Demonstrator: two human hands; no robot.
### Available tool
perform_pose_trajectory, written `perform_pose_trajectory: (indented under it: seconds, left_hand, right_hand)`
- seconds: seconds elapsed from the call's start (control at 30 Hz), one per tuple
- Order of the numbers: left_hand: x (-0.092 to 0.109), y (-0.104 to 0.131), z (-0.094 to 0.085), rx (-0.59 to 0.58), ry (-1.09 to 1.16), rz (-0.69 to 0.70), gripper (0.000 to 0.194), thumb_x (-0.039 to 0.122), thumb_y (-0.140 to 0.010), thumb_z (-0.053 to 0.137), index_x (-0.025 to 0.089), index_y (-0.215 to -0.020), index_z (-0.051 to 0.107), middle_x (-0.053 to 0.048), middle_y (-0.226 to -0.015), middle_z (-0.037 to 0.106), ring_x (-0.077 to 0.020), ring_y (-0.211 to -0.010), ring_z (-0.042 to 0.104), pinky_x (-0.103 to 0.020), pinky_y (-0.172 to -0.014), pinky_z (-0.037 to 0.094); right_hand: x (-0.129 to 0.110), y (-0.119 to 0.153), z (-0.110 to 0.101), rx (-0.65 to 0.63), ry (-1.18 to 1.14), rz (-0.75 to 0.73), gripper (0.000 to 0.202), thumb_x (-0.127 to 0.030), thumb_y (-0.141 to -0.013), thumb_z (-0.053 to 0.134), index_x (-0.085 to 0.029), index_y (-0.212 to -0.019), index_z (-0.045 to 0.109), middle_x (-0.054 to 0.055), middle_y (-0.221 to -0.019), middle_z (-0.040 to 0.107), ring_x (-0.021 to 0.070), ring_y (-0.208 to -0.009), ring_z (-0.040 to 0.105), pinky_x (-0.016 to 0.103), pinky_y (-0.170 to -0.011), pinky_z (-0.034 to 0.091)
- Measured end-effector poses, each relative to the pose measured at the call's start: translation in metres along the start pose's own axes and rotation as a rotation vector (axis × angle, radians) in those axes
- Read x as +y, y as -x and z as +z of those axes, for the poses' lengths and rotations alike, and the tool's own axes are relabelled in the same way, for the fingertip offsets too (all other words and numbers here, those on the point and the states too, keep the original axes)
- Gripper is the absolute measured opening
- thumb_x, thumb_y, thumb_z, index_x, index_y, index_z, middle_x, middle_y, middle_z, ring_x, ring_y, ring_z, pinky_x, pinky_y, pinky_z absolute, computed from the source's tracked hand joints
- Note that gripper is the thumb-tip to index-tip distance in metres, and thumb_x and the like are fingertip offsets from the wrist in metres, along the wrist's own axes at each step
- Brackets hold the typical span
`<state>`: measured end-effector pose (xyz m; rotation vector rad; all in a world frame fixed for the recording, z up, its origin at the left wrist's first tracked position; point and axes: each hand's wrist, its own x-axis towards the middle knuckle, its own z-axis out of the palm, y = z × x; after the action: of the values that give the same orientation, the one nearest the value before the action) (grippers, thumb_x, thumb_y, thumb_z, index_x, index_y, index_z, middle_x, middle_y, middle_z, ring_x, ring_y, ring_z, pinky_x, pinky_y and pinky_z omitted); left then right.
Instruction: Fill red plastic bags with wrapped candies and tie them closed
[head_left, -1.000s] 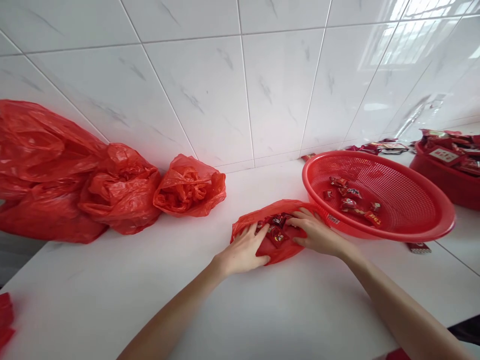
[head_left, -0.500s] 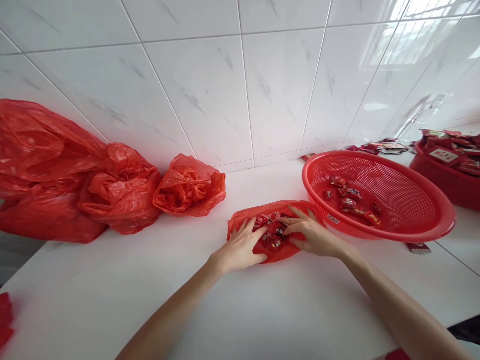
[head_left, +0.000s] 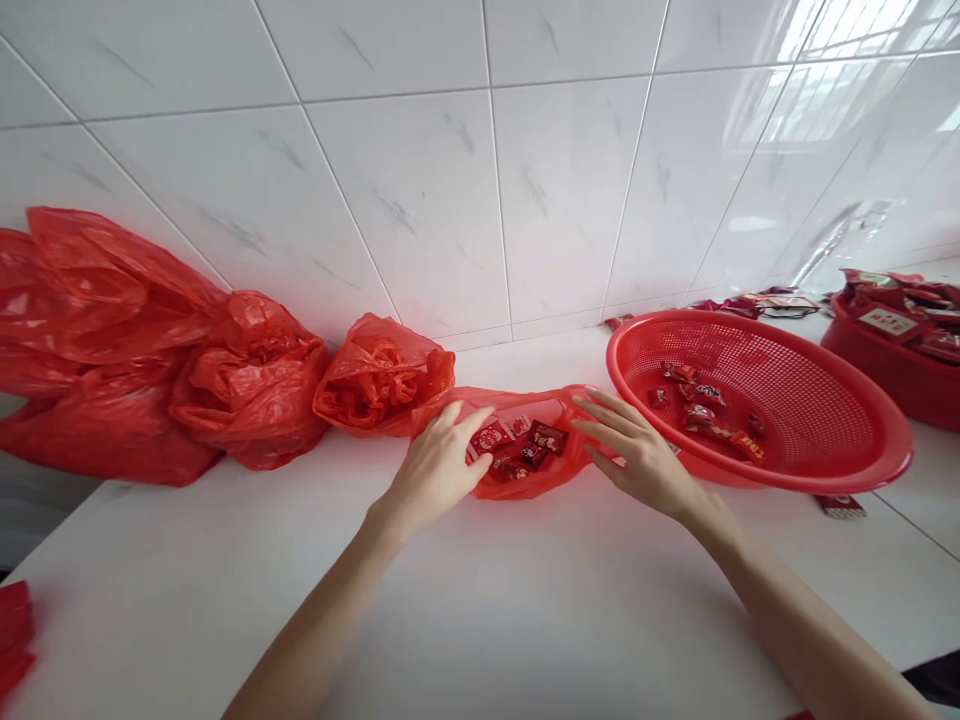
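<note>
An open red plastic bag [head_left: 525, 490] lies on the white counter, with several small red and dark wrapped packets [head_left: 532, 452] inside. At the bag's left side is my left hand [head_left: 442, 462], fingers apart, thumb and fingertips over the rim. My right hand [head_left: 634, 450] is at the bag's right side with its fingers spread and the fingertips by the rim. Neither hand has a packet in it. Just right of my right hand stands a red mesh basket [head_left: 817, 410] holding several small wrapped packets [head_left: 701, 415].
Crumpled red bags [head_left: 382, 375] line the left of the counter [head_left: 480, 600] against the tiled wall [head_left: 420, 200]. A full red container [head_left: 885, 370] stands at the far right. A flat red packet [head_left: 841, 507] lies below the basket, and red material [head_left: 13, 635] shows at lower left.
My hands have come out from over the packets and moved apart to the bag's two sides. The bag is spread wider toward the left, showing more of the packets. The view has shifted slightly.
</note>
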<state>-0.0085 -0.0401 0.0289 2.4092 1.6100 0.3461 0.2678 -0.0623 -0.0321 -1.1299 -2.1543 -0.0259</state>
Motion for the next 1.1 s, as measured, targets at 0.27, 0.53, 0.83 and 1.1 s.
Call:
perform_pose_trajectory:
  seconds: [0.27,0.53,0.83,1.1]
  left_hand:
    - [-0.016,-0.001,-0.02,0.248,0.01,-0.016,0.045,0.028,-0.088,0.052,0.021,-0.131,0.064,-0.01,-0.14,0.059,-0.0302,-0.131,0.055,-0.042,-0.11,0.046]
    - [-0.033,0.006,-0.034,-0.088,0.053,-0.299,0.087,0.035,-0.083,0.059,0.017,-0.16,0.023,-0.018,-0.118,0.07,-0.0377,-0.107,0.069,-0.045,-0.082,0.055]
    - [-0.038,-0.005,-0.084,0.411,0.642,-0.121,0.057,0.021,-0.071,0.069,0.024,-0.127,0.064,-0.009,-0.119,0.07,-0.0137,-0.054,0.065,-0.031,-0.053,0.054]
    - [-0.002,-0.01,-0.135,0.508,1.012,0.112,0.029,0.022,-0.067,0.081,0.019,-0.095,0.073,-0.007,-0.113,0.069,-0.0107,-0.062,0.062,-0.031,-0.059,0.055]
  right_hand:
    - [-0.005,-0.002,0.006,0.106,0.125,0.145,0.049,-0.024,-0.095,0.052,-0.021,-0.144,0.051,0.016,-0.128,0.068,0.0348,-0.124,0.06,0.056,-0.102,0.053]
    - [-0.017,-0.021,-0.013,-0.02,-0.277,0.463,0.052,-0.021,-0.084,0.054,-0.021,-0.136,0.054,0.004,-0.087,0.069,0.0136,-0.05,0.058,0.031,-0.052,0.056]
    - [-0.025,-0.088,-0.09,0.127,-0.811,0.441,0.024,-0.024,-0.077,0.077,-0.021,-0.101,0.074,-0.001,-0.064,0.068,0.0153,-0.059,0.066,0.031,-0.06,0.058]
    - [-0.041,-0.116,-0.104,0.293,-0.828,0.212,0.021,-0.028,-0.081,0.078,-0.024,-0.101,0.075,0.002,-0.086,0.073,0.0226,-0.091,0.073,0.048,-0.092,0.059]
